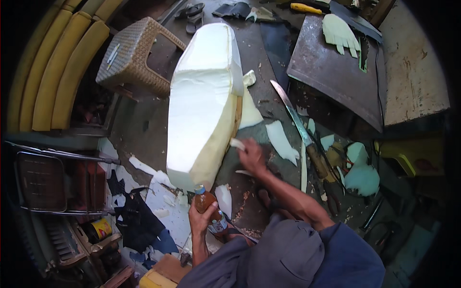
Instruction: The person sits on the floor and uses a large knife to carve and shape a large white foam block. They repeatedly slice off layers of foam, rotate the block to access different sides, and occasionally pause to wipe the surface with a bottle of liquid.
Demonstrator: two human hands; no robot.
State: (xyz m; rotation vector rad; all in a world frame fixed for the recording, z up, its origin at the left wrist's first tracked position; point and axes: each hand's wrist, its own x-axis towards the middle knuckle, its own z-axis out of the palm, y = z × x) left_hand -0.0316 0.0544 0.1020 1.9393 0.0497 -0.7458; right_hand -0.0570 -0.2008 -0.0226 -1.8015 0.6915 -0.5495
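My left hand (199, 218) is wrapped round a plastic bottle (205, 202) of amber-brown liquid with a blue cap, held upright at the near end of a long foam seat (197, 115). White on top and yellowish along its near right side, the seat lies lengthwise in front of me. Just right of its lower edge, my right hand (252, 156), slightly blurred, pinches a small off-white foam scrap (236, 143). I cannot tell whether the scrap touches the seat. Foam offcuts (282, 142) lie on the floor to the right of the seat.
A long knife (293, 111) with a wooden handle rests on the floor at right. Behind it stands a low dark board (331, 72) bearing a foam piece (340, 33). A woven-pattern stool (134, 55) is at far left, above a metal-framed chair (43, 180). Black cloth scraps (139, 216) lie near left.
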